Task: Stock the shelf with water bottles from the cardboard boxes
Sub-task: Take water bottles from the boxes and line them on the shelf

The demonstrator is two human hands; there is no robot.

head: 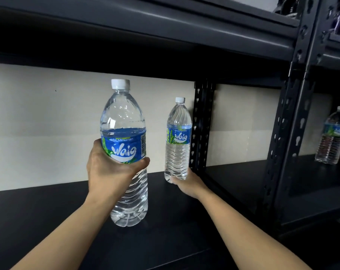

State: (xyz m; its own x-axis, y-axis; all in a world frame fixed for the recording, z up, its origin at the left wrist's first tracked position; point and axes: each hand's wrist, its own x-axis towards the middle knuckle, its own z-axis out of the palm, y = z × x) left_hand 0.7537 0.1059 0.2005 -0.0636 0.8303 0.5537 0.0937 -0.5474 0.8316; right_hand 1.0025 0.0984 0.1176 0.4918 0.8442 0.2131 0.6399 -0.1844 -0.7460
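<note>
My left hand (108, 170) grips a clear water bottle (124, 117) with a blue label and white cap around its middle, holding it upright above the black shelf board (48, 221). A second identical water bottle (178, 141) stands upright at the back right of the same shelf, close to the rear post. My right hand (188, 184) is wrapped around its base from behind and below. Whether that bottle's base rests on the board, I cannot tell. No cardboard box is in view.
A black perforated steel upright (288, 123) divides this bay from the neighbouring one on the right, where a third water bottle (333, 137) stands. The upper shelf (165, 30) overhangs closely. A pale wall (48, 123) backs the bay.
</note>
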